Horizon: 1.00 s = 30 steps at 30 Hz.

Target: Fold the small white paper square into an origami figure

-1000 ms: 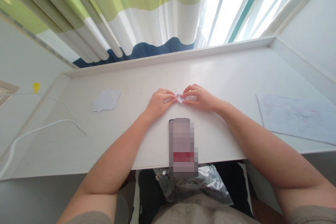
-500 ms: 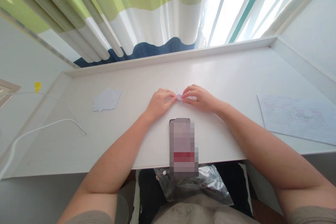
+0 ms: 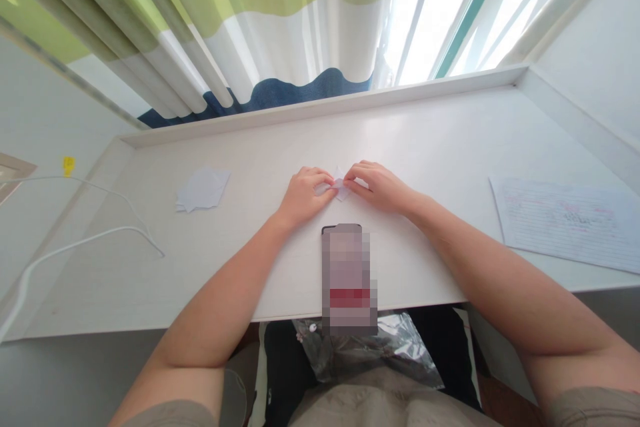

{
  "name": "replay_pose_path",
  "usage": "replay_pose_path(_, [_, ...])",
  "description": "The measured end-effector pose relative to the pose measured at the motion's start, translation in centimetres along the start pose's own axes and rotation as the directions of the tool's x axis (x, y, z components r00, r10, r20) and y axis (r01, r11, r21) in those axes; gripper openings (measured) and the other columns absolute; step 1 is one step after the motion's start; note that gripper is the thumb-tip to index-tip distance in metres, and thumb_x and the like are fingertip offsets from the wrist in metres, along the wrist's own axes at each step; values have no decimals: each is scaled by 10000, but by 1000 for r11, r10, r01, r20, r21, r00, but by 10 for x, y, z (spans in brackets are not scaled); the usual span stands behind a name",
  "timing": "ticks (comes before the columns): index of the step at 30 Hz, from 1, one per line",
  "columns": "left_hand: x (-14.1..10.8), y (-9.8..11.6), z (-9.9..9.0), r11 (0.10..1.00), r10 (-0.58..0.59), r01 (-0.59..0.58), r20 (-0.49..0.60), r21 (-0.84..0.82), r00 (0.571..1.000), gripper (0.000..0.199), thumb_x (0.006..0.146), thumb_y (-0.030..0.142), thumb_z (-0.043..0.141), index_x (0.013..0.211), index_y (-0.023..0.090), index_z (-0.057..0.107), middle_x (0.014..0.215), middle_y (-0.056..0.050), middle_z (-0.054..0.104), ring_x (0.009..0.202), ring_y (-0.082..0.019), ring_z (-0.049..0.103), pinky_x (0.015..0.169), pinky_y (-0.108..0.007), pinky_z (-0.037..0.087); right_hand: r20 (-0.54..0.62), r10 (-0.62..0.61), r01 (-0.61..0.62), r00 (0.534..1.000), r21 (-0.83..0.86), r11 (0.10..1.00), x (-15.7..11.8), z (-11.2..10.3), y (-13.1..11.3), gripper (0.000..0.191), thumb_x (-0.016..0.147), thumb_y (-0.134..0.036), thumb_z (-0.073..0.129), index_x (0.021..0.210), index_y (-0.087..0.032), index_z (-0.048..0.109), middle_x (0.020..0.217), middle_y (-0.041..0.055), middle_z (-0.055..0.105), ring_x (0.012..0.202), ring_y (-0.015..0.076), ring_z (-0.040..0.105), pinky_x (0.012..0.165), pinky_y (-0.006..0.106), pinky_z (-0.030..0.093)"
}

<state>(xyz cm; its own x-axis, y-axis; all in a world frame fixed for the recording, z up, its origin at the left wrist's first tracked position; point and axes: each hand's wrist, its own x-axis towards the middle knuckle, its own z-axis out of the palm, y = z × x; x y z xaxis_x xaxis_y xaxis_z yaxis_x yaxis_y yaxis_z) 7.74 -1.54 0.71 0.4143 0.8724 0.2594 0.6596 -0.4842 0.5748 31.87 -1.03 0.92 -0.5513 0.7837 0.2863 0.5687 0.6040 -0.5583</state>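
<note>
A small piece of folded white paper (image 3: 340, 191) lies at the middle of the white desk, its corners sticking out above and below my fingertips. My left hand (image 3: 309, 192) pinches its left side between thumb and fingers. On the opposite side, my right hand (image 3: 375, 183) is closed with its fingertips on the paper's right part. The fingers cover much of the paper, so its exact folded shape is hard to make out. Just below the hands lies a phone (image 3: 347, 267), its screen blurred into blocks.
Several white paper pieces (image 3: 203, 190) overlap on the left of the desk (image 3: 250, 153). Lined written sheets (image 3: 565, 220) lie at the right edge. A white cable (image 3: 95, 238) crosses the left side. A clear plastic bag (image 3: 400, 350) rests on my lap. Curtains (image 3: 280, 33) hang behind.
My right fingers have drawn slightly closer together on the paper, and more of its lower corner shows. The view has shifted a little; other things stay in place.
</note>
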Motion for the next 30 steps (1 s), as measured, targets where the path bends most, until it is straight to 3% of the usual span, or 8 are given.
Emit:
replay_pose_path(8, [-1, 2, 0, 1000, -20, 20, 22, 5, 1000, 211, 968, 264, 737, 1152, 288, 838, 1207, -44, 809, 1211, -281, 676, 1153, -513, 529, 22, -61, 60, 998, 39, 997, -5, -1, 3, 277, 1014, -396, 710, 1252, -297, 813, 1210, 104, 773, 1143, 313, 679, 1051, 530, 527])
replay_pose_path(15, [0, -2, 2, 999, -37, 37, 24, -2, 999, 192, 976, 325, 768, 1149, 290, 845, 1224, -50, 799, 1220, -283, 673, 1151, -517, 517, -12, -26, 26, 1000, 17, 1000, 0, 4, 6, 248, 1004, -253, 655, 1167, -265, 842, 1147, 94, 789, 1076, 292, 686, 1033, 499, 527])
replay_pose_path(23, [3, 6, 4, 997, -69, 69, -1, 26, 998, 177, 1042, 285, 673, 1064, 273, 848, 1200, -48, 807, 1206, -281, 672, 1134, -483, 510, -103, 87, -90, 991, -23, 996, 10, 16, 3, 204, 990, -245, 659, 985, -224, 862, 1028, 113, 774, 985, 285, 661, 958, 454, 510])
replay_pose_path(30, [6, 12, 8, 991, -115, 117, -21, 71, 993, 99, 998, 293, 710, 1016, 255, 801, 1186, -59, 806, 1189, -300, 659, 1105, -489, 518, -122, 244, -247, 962, -14, 969, 17, 14, -9, 213, 936, -224, 665, 726, -220, 701, 797, 59, 712, 793, 224, 597, 825, 377, 464])
